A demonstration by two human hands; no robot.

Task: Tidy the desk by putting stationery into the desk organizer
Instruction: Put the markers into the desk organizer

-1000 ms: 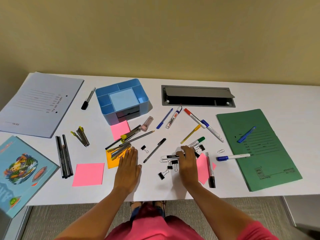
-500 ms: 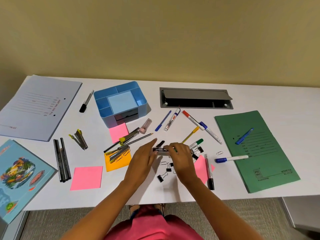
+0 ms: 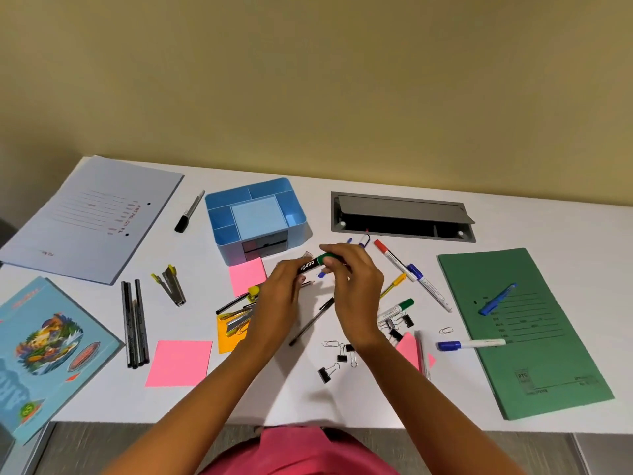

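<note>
A blue desk organizer (image 3: 294, 214) with several compartments stands at the back centre of the white desk (image 3: 342, 399). Just in front of it and above the desk, both hands hold one black marker with a green cap (image 3: 313, 264). My left hand (image 3: 279, 299) grips its black barrel, and my right hand (image 3: 356, 289) grips the green cap end. Pens, markers, binder clips (image 3: 330, 370) and paper clips lie scattered beneath and around my hands.
Pink sticky notes (image 3: 180, 361), staplers (image 3: 173, 286), three dark pens (image 3: 135, 323) and a black marker (image 3: 188, 212) lie at left. A pale blue folder (image 3: 92, 217) and a picture book (image 3: 37, 347) sit far left. A green folder (image 3: 524, 334) lies right, a grey cable hatch (image 3: 400, 216) behind.
Both hands rose from the desk front, picked up the marker among the binder clips and carried it up and back toward the organizer. The camera tilted slightly.
</note>
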